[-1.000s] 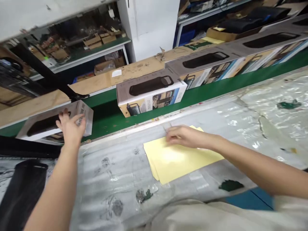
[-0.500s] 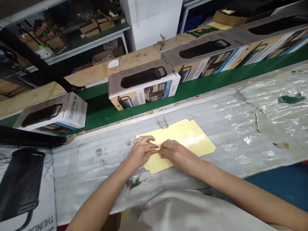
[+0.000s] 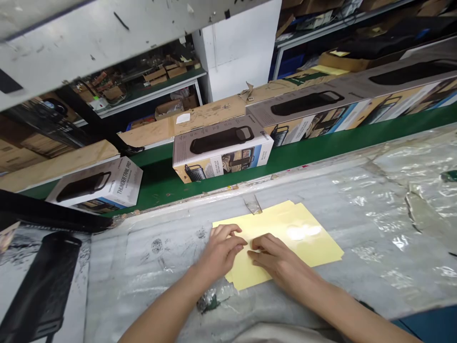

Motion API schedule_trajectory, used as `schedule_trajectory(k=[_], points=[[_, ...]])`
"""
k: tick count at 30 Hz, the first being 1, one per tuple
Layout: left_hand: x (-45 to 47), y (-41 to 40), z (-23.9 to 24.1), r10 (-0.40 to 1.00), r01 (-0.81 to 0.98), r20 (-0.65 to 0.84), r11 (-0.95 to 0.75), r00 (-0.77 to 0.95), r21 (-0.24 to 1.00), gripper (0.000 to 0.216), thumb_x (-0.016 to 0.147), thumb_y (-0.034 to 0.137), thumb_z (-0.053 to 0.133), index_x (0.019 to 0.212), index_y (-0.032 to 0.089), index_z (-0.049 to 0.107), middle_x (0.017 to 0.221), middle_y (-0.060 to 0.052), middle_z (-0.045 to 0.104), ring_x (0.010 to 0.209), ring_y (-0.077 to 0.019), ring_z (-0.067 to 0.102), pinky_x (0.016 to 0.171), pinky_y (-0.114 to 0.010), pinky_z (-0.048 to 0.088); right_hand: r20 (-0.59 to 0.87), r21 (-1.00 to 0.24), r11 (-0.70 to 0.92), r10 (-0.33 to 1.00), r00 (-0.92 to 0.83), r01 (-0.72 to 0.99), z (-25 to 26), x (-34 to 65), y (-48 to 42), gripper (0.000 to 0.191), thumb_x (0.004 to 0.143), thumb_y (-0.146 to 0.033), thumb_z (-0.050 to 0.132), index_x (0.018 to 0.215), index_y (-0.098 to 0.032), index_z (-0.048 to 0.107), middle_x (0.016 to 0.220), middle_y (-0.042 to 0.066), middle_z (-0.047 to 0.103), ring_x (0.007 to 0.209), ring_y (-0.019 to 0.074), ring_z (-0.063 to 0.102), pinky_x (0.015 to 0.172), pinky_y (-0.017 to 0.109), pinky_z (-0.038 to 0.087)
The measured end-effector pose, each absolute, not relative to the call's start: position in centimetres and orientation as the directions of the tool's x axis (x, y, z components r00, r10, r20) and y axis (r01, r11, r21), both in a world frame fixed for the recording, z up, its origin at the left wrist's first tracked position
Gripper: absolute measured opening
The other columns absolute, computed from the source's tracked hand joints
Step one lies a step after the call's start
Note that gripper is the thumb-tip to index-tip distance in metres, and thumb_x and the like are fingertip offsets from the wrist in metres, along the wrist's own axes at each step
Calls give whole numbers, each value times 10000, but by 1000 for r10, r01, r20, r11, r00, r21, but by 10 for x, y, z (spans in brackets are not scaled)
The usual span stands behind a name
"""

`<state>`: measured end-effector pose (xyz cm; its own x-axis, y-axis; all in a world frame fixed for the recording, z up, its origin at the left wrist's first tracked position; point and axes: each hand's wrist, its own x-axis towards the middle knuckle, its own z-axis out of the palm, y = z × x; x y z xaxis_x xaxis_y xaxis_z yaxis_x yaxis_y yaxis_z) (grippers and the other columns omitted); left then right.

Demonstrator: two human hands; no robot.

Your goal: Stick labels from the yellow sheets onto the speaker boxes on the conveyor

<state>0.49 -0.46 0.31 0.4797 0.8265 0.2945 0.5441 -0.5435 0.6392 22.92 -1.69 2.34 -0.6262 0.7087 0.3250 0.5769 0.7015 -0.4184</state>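
Observation:
A small stack of pale yellow sheets [image 3: 303, 233] lies on the plastic-covered worktop [image 3: 374, 190]. My left hand [image 3: 221, 250] rests on the stack's near-left corner with its fingers curled, fingertips pressed to the paper. My right hand [image 3: 274, 257] lies beside it on the same stack, fingers bent and pointing left toward the left hand. The fingertips of both hands nearly meet over the top sheet. Whether a sheet is pinched between them is hidden.
Beyond the worktop runs a green conveyor [image 3: 314, 143] carrying printed speaker boxes: one at left [image 3: 100, 186], one in the middle [image 3: 221, 147], longer ones at right [image 3: 321, 109]. Another box lies flat at my near left [image 3: 35, 286]. A tape scrap [image 3: 253, 205] sticks by the sheets.
My left hand left the box on the conveyor and came down onto the yellow sheets beside my right hand. Since half a second ago both hands have stayed on the stack's near corner.

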Motion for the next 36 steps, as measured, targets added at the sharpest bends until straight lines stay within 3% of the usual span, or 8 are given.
schedule_trajectory(k=[6,11,14,21,24,29,33,36], points=[[6,-5,2,819,551,326,-563,473,616,175,1010,170,561,1046,235,719,1249,-71,676,1058,-214,612,958,-393,465,280,-502,663,732,-621,555,27,232,-15,222,996,-89,519,903,-212,679,972,91,671,879,235,632,735,362,582],[6,-6,4,824,575,299,-554,481,602,200,1015,174,540,1057,242,723,1259,-76,676,1081,-222,615,955,-397,487,270,-522,642,749,-605,562,22,234,-17,314,966,-78,530,1159,-252,707,1111,117,686,975,263,663,798,396,618],[6,-5,5,827,587,298,-551,476,593,199,1010,169,544,1080,243,715,1252,-80,679,1096,-228,621,957,-401,495,285,-520,648,746,-602,557,19,235,-20,276,982,-110,523,1085,-259,731,1110,127,691,978,274,675,780,408,625],[11,-13,-4,776,659,329,-631,538,410,167,1007,130,544,1066,233,662,1272,-70,673,1136,-232,607,958,-402,484,56,-879,310,822,-567,362,51,253,-3,181,967,-313,646,792,-268,631,1012,78,700,958,254,715,829,380,626],[10,-12,-5,745,658,312,-667,589,349,176,1006,117,526,1064,220,657,1303,-80,674,1154,-241,611,955,-394,492,13,-933,211,829,-559,292,78,256,31,226,946,-421,681,794,-256,647,883,62,708,841,240,710,765,355,605],[-13,59,37,814,663,417,-575,405,480,148,1048,287,530,1022,233,665,1014,-44,739,965,-193,677,890,-319,524,248,-808,483,798,-549,337,109,219,123,177,939,-397,643,863,-239,667,866,59,713,821,235,680,784,365,564],[-33,145,80,827,886,556,-318,85,338,416,944,325,710,1326,200,605,1505,-159,557,1453,-324,450,1186,-471,353,473,-586,718,680,-560,376,111,178,188,178,957,-253,582,1122,-233,646,979,76,713,887,244,666,867,391,550],[-39,181,87,879,930,471,-234,77,284,386,954,266,683,1332,216,627,1516,-126,572,1462,-307,455,1199,-468,332,539,-383,839,543,-644,386,107,158,217,267,996,-197,503,1237,-214,618,1016,106,690,975,279,635,901,423,536]])
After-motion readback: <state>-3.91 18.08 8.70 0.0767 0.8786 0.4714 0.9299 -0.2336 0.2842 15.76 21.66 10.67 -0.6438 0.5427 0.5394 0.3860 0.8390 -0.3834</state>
